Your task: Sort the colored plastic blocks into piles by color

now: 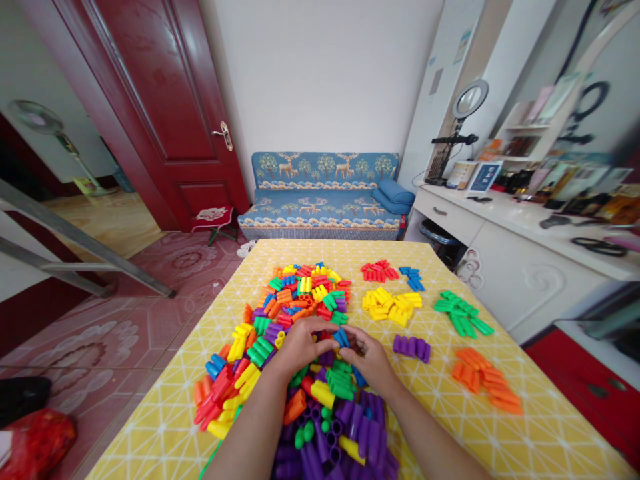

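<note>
A big mixed heap of coloured plastic tube blocks (295, 320) covers the left half of a table with a yellow patterned cloth (500, 427). Both my hands meet over the heap's middle. My left hand (300, 347) is curled, fingertips pinching toward a blue block (341, 337). My right hand (370, 360) is closed beside it, touching the same spot; what it holds is hidden. To the right lie sorted groups: red (379, 271), blue (412, 278), yellow (391, 305), green (463, 315), purple (411, 347) and orange (485, 380).
A blue patterned sofa (323, 197) stands beyond the table's far edge. A white dresser (520, 253) with bottles and a ring light runs along the right. A dark red door (165, 113) and metal ladder rails (75, 253) are on the left, over a tiled floor.
</note>
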Demonstrator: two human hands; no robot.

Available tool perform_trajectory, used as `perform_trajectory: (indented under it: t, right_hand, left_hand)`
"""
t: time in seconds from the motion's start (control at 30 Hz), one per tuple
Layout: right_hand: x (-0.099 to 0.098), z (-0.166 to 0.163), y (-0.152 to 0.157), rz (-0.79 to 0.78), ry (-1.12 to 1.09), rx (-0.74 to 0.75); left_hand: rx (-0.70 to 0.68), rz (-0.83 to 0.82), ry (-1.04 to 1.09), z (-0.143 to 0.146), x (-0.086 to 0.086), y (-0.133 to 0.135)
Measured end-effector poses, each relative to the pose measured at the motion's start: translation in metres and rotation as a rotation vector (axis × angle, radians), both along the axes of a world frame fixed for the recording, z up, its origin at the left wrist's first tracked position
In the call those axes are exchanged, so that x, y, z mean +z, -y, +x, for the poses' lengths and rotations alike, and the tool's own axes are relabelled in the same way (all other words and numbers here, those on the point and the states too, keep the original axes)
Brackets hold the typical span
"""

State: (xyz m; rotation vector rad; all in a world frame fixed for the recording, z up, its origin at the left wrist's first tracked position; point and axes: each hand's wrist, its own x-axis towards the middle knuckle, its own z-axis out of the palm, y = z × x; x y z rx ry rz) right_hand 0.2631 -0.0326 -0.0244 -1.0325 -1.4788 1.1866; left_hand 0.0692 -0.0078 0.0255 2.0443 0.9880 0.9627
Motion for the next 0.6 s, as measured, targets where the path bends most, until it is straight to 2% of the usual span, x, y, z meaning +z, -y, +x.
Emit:
perform_trajectory:
  t: [0.6]
  right_hand:
    - [0.0008,-0.0012,-0.0001,0.015,0.025,-0.002]
  left_hand:
    - [0.021,0.005,-0.036,-0.0001,-0.0021,-0.0019]
